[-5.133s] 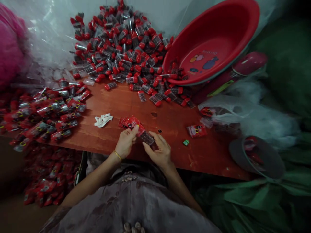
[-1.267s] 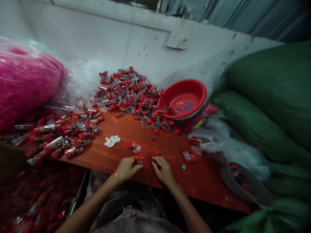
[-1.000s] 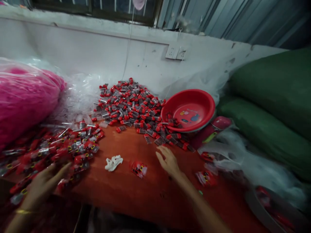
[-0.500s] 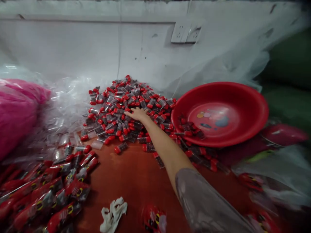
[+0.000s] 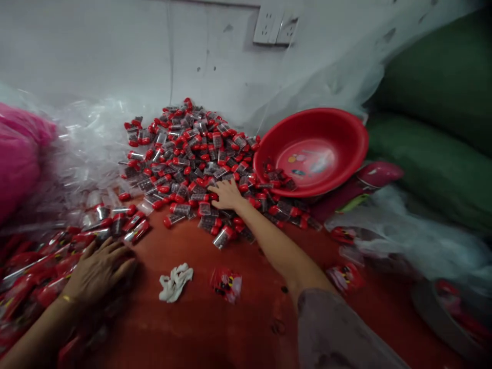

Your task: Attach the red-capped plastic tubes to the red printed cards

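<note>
A large heap of small clear containers with red caps and dark contents (image 5: 192,148) rises against the wall. My right hand (image 5: 226,195) rests on the heap's near edge, fingers spread over several containers and gripping none that I can see. On the left, my left hand (image 5: 100,269) lies palm down with fingers extended on a pile of red printed packets (image 5: 42,277). A bracelet circles its wrist. Between the hands, a crumpled white cloth-like piece (image 5: 176,283) and one red printed packet (image 5: 226,283) lie on the reddish-brown tabletop (image 5: 184,333).
A red plastic basin (image 5: 346,148) leans tilted at the right of the heap, a few containers at its lip. Clear plastic bags (image 5: 92,138) and a pink bundle (image 5: 23,154) fill the left. Green sacks (image 5: 434,154) stand right. A grey basin (image 5: 438,312) sits at lower right.
My right hand has drawn nearer across the heap, and several containers lie farther forward on the table. My left hand has come into view over the packets. The view has tilted down.
</note>
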`<action>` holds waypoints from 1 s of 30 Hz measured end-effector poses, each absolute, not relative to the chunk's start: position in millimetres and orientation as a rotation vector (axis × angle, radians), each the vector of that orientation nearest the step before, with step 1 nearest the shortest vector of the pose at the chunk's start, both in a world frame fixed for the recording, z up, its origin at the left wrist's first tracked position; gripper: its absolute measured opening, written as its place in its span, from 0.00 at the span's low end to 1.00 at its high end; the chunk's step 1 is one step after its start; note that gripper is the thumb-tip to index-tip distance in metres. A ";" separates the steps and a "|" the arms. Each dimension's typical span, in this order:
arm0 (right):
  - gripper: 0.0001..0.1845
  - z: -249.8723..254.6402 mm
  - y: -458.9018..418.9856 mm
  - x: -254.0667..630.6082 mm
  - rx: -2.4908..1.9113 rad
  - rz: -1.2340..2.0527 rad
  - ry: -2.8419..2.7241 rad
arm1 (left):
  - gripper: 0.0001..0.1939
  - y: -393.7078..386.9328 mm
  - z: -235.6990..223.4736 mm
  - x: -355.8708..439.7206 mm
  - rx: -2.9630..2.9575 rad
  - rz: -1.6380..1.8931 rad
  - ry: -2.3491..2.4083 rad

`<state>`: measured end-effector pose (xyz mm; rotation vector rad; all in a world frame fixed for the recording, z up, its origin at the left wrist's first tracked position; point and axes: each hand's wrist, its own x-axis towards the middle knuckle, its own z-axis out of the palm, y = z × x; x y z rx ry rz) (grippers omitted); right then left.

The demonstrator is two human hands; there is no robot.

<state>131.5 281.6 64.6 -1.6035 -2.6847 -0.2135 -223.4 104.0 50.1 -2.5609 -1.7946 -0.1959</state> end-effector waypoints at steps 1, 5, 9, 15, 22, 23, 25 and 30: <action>0.29 63.5 272.4 136.8 -1.579 -0.228 -2.706 | 0.16 100.4 52.4 -225.0 -2.572 -0.158 -1.784; 0.26 54.9 239.1 158.5 -1.483 -0.238 -2.783 | 0.17 83.0 56.9 -225.3 -2.486 -0.078 -1.813; 0.24 43.6 216.4 177.8 -1.463 -0.257 -2.722 | 0.18 68.1 51.2 -222.6 -2.354 -0.171 -1.844; 0.27 52.4 184.5 154.8 -1.242 -0.243 -2.590 | 0.20 54.0 44.5 -217.6 -2.236 -0.326 -1.863; 0.29 64.7 165.5 20.2 -0.853 0.240 -2.725 | 0.22 99.6 64.1 -238.2 -1.974 -0.265 -2.080; 0.31 63.2 170.0 -0.5 -0.833 0.273 -2.741 | 0.23 108.1 65.9 -244.9 -1.961 -0.228 -2.133; 0.39 57.7 181.0 -36.6 -0.886 0.342 -2.742 | 0.23 121.9 65.7 -257.7 -1.985 -0.163 -2.188; 0.64 38.6 188.3 -82.7 -0.986 0.626 -2.821 | 0.21 135.6 53.4 -276.8 -2.212 -0.065 -2.068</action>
